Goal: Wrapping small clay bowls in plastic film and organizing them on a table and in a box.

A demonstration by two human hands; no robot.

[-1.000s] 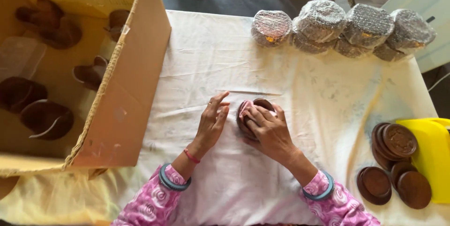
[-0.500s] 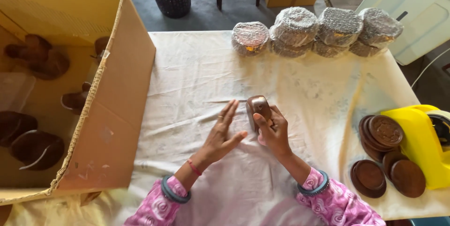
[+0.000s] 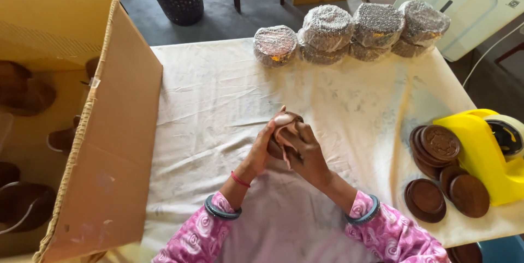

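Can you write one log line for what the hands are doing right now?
left hand: pressing brown disc | right hand: gripping same disc | under: white cloth | left: cardboard box

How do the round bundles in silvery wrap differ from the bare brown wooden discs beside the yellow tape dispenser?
The round bundles in silvery wrap are covered, thick, and sit at the table's far edge. The bare brown wooden discs are unwrapped, thin, and lie at the right edge beside the yellow tape dispenser. Both are round and grouped together.
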